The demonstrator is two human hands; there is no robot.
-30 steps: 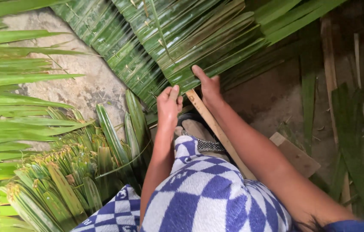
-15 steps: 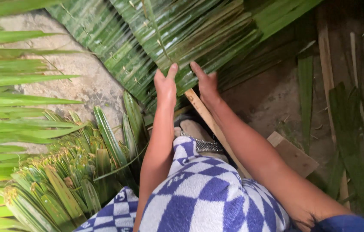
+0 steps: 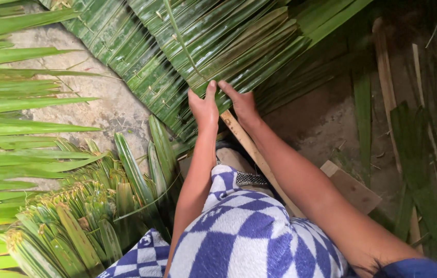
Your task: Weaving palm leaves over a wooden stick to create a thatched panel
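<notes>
Bare ground [image 3: 100, 110] between leaf piles [image 3: 74, 226]

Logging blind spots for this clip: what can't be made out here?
Head view only:
- Pale wooden slat: lower end hidden behind the blue-and-white checked cloth.
- Left hand and right hand: fingertips lost among the stitched green palm-leaf panel.
- Panel's top: cut off by the frame's edge.

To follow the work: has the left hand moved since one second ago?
Yes. The left hand has gone forward along the wooden stick, further onto the sewn palm leaves, beside the right hand.
</notes>
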